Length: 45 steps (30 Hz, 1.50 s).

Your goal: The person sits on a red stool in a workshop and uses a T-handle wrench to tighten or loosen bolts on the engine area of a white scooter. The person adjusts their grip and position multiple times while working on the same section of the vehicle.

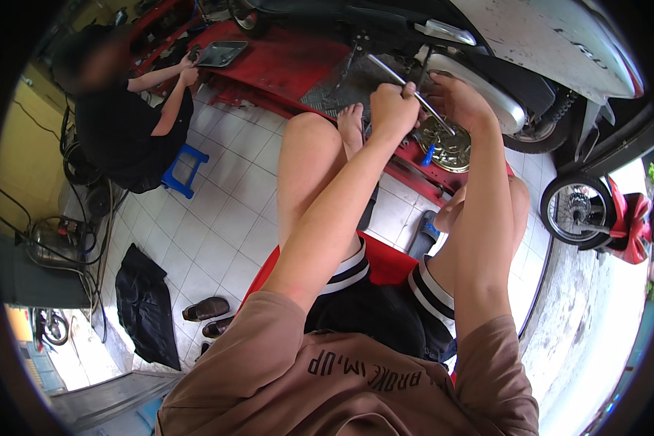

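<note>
My left hand [396, 110] is closed around a long silver metal bar [386, 69], which looks like a wrench handle. The bar slants down to the right, and its lower end passes over a round gold-coloured tray [463, 161] with small metal parts in it. My right hand [454, 100] is just right of the bar, beside the scooter's light-coloured engine side cover [498, 98]. Its fingers are curved and look apart, though their tips are partly hidden. A blue-handled tool [429, 154] lies at the tray's left edge. The scooter [552, 43] stands above on a red lift platform [269, 62].
A co-worker [127, 116] sits at the left on a blue stool [185, 171], hands near a metal tray [223, 54]. Shoes [206, 309] and a black cloth [147, 305] lie on the tiled floor [218, 211]. A motorcycle wheel [578, 211] is at the right.
</note>
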{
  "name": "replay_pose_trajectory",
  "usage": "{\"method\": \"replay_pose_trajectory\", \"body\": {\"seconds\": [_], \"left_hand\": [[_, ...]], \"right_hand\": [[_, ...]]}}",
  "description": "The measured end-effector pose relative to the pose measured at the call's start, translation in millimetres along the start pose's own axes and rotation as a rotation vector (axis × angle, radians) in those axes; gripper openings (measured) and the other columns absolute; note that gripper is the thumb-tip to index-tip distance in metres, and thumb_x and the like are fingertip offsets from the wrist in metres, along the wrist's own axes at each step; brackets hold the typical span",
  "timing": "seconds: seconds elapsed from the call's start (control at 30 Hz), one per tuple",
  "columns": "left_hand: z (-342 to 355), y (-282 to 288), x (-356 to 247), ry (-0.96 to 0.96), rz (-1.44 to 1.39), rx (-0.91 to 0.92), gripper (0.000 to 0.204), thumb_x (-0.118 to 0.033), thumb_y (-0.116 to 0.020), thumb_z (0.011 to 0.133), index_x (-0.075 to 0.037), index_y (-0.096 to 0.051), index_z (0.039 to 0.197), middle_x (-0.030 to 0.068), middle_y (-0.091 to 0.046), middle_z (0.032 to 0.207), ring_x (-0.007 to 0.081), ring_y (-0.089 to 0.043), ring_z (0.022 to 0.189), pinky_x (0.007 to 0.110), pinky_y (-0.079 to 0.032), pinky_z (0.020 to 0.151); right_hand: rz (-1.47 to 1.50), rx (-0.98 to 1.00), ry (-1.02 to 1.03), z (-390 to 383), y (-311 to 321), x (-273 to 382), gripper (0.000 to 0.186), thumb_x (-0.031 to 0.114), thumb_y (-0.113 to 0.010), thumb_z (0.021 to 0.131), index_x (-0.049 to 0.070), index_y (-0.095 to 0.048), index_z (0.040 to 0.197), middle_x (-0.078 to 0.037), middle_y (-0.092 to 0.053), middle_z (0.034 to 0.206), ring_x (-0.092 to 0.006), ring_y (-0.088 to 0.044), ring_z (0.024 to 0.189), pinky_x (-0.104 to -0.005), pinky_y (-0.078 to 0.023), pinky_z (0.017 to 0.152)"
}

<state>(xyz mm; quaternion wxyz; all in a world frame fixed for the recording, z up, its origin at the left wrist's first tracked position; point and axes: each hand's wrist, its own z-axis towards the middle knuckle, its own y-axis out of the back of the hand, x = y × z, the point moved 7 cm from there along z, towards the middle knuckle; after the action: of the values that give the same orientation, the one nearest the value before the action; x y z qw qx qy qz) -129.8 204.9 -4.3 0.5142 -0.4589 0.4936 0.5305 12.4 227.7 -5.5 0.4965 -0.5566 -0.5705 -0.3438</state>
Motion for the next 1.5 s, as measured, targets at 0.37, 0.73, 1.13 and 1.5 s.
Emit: {"method": "replay_pose_trajectory", "body": {"seconds": [0.37, 0.73, 1.13, 1.5], "left_hand": [[5, 10, 7, 0.213, -0.19, 0.064, 0.046, -0.029, -0.04, 0.1, -0.001, -0.064, 0.073, 0.0059, -0.064, 0.063, 0.0108, -0.054, 0.046, 0.023, -0.039, 0.041], [1, 54, -48, -0.216, 0.824, -0.259, 0.026, -0.019, -0.053, 0.083, -0.008, -0.062, 0.104, 0.0181, -0.067, 0.077, 0.0358, -0.065, 0.084, 0.046, -0.05, 0.073], [-19, -13, -37, -0.37, 0.424, 0.519, 0.038, -0.001, -0.053, 0.087, -0.006, -0.058, 0.124, 0.0002, -0.055, 0.066, 0.006, -0.05, 0.059, 0.025, -0.044, 0.055], [-16, 30, -62, -0.539, 0.587, 0.005, 0.058, -0.011, -0.058, 0.079, -0.021, -0.047, 0.135, 0.0142, -0.065, 0.071, 0.0302, -0.065, 0.066, 0.036, -0.051, 0.064]], "right_hand": [[0.453, 0.475, 0.14, 32, -44, -26, 0.021, 0.025, -0.055, 0.093, 0.004, -0.058, 0.092, -0.004, -0.057, 0.075, -0.0132, -0.049, 0.063, -0.0267, -0.043, 0.058], [0.662, 0.286, 0.232, 45, -47, -14, 0.016, 0.015, -0.058, 0.091, 0.005, -0.055, 0.08, 0.0, -0.046, 0.064, -0.0079, -0.037, 0.054, -0.0226, -0.036, 0.051], [0.51, 0.444, -0.022, 29, -37, 4, 0.019, 0.018, -0.064, 0.088, 0.008, -0.055, 0.075, 0.003, -0.051, 0.063, -0.0035, -0.042, 0.051, -0.0167, -0.035, 0.046], [0.599, 0.321, 0.087, 53, -53, -14, 0.022, 0.021, -0.059, 0.091, 0.01, -0.05, 0.075, 0.005, -0.044, 0.064, -0.0039, -0.035, 0.052, -0.0184, -0.034, 0.052]]}}
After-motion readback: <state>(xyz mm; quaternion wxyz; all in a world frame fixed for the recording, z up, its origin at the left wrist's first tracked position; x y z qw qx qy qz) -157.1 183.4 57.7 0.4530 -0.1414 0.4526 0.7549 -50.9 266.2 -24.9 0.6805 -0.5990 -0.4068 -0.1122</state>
